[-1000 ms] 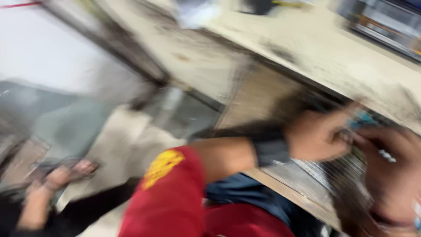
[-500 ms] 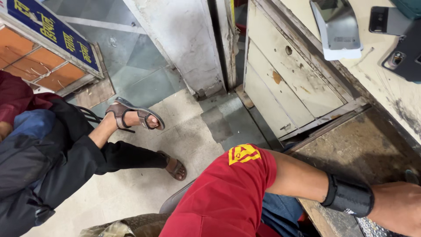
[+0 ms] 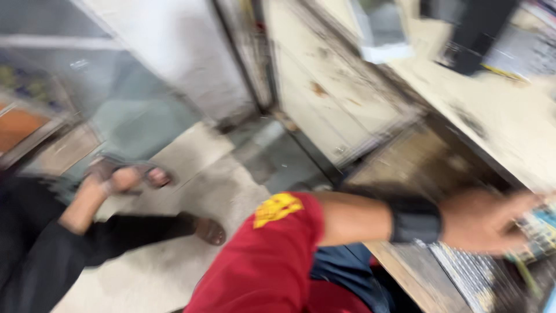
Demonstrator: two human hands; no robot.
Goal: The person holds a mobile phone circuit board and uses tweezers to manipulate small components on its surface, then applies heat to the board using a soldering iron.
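My left arm, in a red sleeve with a yellow patch and a black wrist band [image 3: 414, 220], reaches right across the frame. My left hand [image 3: 489, 223] is blurred and lies against a small blue and pale object [image 3: 538, 232] at the right edge. The blur hides whether the fingers are closed on it. Below the hand lies a grey gridded panel [image 3: 463, 272] on a worn wooden ledge [image 3: 414, 272]. My right hand is out of view.
A stained pale counter [image 3: 509, 122] runs along the upper right with a dark device [image 3: 472, 35] and a pale holder [image 3: 379, 32] on it. A worn white drawer cabinet [image 3: 324, 93] stands below. Another person's legs in black trousers and sandals [image 3: 124, 177] stretch over the floor at left.
The view has swung right and blurred. My left hand has come back into view by the blue object. The other person's legs sit further left in the picture.
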